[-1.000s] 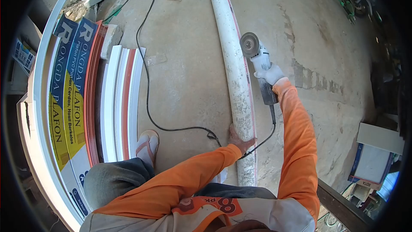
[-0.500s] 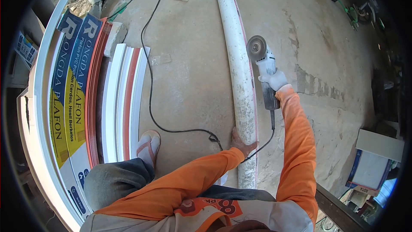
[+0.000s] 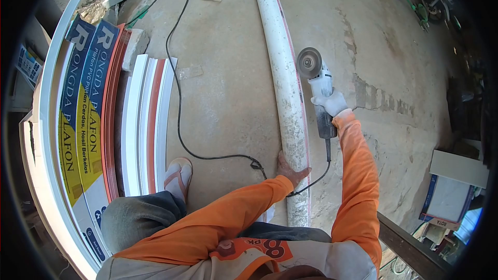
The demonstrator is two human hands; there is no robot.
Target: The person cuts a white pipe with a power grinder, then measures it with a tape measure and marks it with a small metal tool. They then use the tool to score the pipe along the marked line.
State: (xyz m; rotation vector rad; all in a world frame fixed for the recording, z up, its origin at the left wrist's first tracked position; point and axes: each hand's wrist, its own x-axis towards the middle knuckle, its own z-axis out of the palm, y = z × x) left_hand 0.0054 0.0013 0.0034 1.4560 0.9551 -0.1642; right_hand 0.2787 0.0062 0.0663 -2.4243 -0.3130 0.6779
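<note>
A long white pipe (image 3: 282, 72), stained with grey specks and marked by a red line, runs from the far floor back to my body. My bare left hand (image 3: 292, 170) is wrapped over its near part. In my gloved right hand (image 3: 331, 102) is an angle grinder (image 3: 321, 83), gripped round its body. Its round disc (image 3: 309, 63) is beside the pipe's right side; whether it touches cannot be told. The grinder's black cord (image 3: 326, 171) loops back from its rear, passing near my left hand.
Boxed PVC ceiling panels (image 3: 85, 109) and white trim strips with a brown band (image 3: 148, 124) lie at left. A black cable (image 3: 179, 98) snakes across the concrete floor. My sandalled foot (image 3: 178, 178) is by the strips. A carton (image 3: 447, 199) and a green scooter (image 3: 415, 8) are at right.
The view has shifted slightly, so the surroundings sit a little further left. My right hand and the grinder are slightly lower in view. Both holds are unchanged.
</note>
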